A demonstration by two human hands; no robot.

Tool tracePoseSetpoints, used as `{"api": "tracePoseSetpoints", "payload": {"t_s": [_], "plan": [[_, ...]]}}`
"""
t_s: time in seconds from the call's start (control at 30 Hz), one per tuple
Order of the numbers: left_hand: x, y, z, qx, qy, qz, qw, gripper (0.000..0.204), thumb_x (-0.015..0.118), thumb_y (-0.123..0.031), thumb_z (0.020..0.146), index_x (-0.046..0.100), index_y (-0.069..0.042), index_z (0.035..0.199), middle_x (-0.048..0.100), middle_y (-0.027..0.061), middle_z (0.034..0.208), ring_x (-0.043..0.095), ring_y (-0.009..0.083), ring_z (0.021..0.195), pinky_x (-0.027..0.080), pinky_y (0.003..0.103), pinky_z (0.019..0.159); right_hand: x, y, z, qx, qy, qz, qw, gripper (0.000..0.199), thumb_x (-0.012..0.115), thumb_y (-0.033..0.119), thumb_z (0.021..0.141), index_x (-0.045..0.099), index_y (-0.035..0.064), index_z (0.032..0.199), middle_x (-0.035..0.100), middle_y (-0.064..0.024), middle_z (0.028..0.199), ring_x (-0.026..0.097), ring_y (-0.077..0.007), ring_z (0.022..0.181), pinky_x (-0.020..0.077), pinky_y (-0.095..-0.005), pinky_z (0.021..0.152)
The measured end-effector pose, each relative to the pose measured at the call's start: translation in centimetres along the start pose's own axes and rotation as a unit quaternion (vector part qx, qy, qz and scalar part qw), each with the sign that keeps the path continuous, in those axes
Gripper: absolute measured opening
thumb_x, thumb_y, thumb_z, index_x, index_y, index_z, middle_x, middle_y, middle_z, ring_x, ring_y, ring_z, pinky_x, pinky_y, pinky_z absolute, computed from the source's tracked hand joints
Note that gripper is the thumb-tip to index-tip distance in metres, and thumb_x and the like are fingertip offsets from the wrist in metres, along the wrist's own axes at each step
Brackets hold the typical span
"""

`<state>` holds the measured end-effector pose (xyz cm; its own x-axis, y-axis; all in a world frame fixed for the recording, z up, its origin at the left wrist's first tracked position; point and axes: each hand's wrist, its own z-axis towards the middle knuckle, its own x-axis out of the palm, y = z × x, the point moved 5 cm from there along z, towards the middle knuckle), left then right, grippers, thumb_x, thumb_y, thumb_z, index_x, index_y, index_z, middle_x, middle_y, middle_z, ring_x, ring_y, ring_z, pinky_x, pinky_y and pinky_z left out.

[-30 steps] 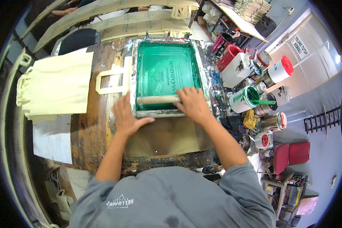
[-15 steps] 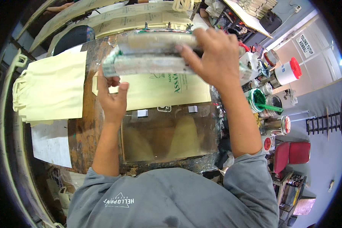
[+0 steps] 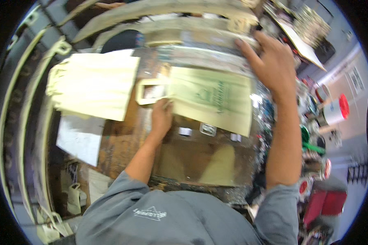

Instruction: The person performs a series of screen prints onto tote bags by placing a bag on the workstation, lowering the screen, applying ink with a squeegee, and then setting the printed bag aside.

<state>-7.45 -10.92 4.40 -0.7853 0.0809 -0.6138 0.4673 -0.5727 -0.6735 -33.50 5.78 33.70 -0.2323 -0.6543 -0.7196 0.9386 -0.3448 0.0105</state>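
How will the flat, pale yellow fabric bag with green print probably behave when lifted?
The pale yellow fabric bag would probably droop, because it looks thin. It is likely light for its size, lying flat without bulges. Its narrow loop handle may bend.

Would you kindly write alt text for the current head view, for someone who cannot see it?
A person's left hand is at the near left corner of a green-printed yellow bag, the right hand by a raised screen frame beyond it. A stack of pale bags lies left.

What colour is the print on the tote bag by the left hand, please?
The print on the tote bag is green, in the head view.
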Motion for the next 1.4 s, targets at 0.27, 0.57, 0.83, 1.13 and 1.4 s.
{"api": "tracePoseSetpoints", "payload": {"t_s": [0.27, 0.57, 0.83, 1.13, 1.4], "plan": [[-15.6, -0.7, 20.1, 0.035, 0.150, -0.042, 0.987, 0.031, 0.072, -0.022, 0.102, 0.071, -0.001, 0.125, 0.075, 0.0074, 0.103, 0.068, 0.0145, 0.073, 0.058, 0.033, 0.061, -0.5, 0.2, 0.5, 0.034, 0.085, 0.028, 0.995, 0.057, 0.065, 0.057, 0.099, 0.069, -0.0001, 0.096, 0.071, -0.0221, 0.089, 0.067, -0.0427, 0.091, 0.0469, -0.0508, 0.082], [-46.1, 14.4, 16.5, -0.009, -0.157, 0.041, 0.987, 0.028, 0.070, -0.030, 0.106, 0.072, -0.006, 0.120, 0.069, -0.0029, 0.086, 0.056, 0.0040, 0.068, 0.047, 0.023, 0.062, -0.3, 0.8, -1.4, 0.021, 0.016, 0.024, 0.999, 0.050, 0.070, 0.052, 0.098, 0.070, 0.0016, 0.100, 0.068, -0.0194, 0.088, 0.062, -0.0396, 0.083, 0.0443, -0.0471, 0.081], [-49.7, 25.6, 12.5, -0.247, -0.354, 0.316, 0.845, 0.053, 0.075, -0.036, 0.101, 0.064, 0.003, 0.135, 0.073, 0.0160, 0.113, 0.071, 0.0254, 0.103, 0.057, 0.043, 0.088, 0.1, 0.8, -1.3, 0.063, 0.066, 0.026, 0.995, 0.059, 0.068, 0.058, 0.098, 0.073, 0.0022, 0.117, 0.073, -0.0219, 0.101, 0.069, -0.0438, 0.099, 0.0503, -0.0491, 0.091], [-21.5, 9.6, 0.3, 0.269, 0.180, 0.445, 0.835, 0.065, 0.082, -0.047, 0.089, 0.064, -0.026, 0.148, 0.046, 0.0040, 0.166, 0.036, 0.0283, 0.158, 0.016, 0.058, 0.135, -0.1, 1.4, -2.8, 0.027, 0.042, 0.034, 0.998, 0.047, 0.071, 0.049, 0.098, 0.073, 0.0029, 0.107, 0.068, -0.0195, 0.088, 0.064, -0.0392, 0.087, 0.0453, -0.0457, 0.081], [-10.2, 1.7, 1.7, 0.330, 0.099, 0.236, 0.909, 0.040, 0.072, -0.008, 0.093, 0.071, -0.016, 0.132, 0.070, 0.0068, 0.141, 0.063, 0.0253, 0.137, 0.043, 0.063, 0.119, -0.1, 1.2, -1.9, -0.009, 0.032, -0.010, 0.999, 0.059, 0.062, 0.060, 0.101, 0.073, 0.0021, 0.106, 0.070, -0.0165, 0.086, 0.067, -0.0366, 0.087, 0.0465, -0.0463, 0.083]]}}
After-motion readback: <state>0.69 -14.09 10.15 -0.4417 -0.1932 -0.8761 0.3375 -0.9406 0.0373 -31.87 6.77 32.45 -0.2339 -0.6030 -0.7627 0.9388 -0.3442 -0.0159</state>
